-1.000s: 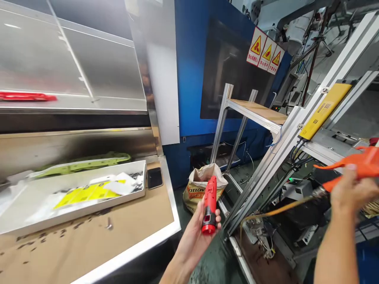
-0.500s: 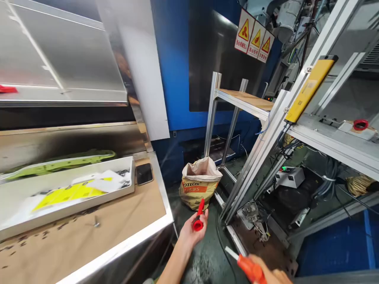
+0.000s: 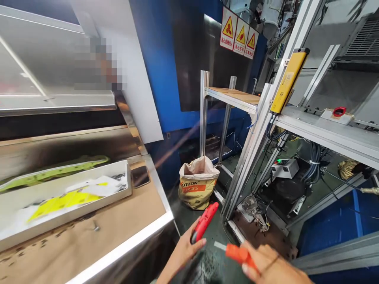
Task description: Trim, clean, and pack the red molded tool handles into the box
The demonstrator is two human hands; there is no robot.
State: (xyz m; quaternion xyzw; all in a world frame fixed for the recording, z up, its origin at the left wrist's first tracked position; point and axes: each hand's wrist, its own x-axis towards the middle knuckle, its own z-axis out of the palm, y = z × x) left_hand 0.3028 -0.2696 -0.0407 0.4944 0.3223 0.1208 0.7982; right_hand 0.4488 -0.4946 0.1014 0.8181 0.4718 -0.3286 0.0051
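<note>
My left hand (image 3: 184, 243) is closed round the lower end of a long red plastic part (image 3: 206, 220), whose near end looks dark. The part tilts up and to the right, in front of the paper sack (image 3: 197, 191). Lower right, my right hand (image 3: 269, 262) grips an orange-handled tool (image 3: 238, 253) with a short flat pale blade. The blade points left toward the red part, with a gap between them. My right fingers are partly blurred, and what lies under them is hidden.
On the left, a workbench (image 3: 142, 211) carries a white tray (image 3: 112, 198) with yellow and white sheets, plus a phone (image 3: 140, 176). An aluminium frame (image 3: 251, 152) stands on the right, bearing a yellow bar (image 3: 288, 83) and a red ring-shaped part (image 3: 339, 111).
The red part has swung from end-on to side-on and risen slightly in my left hand. My right hand and the orange-handled tool have moved left and up, nearer to it. The view has shifted right.
</note>
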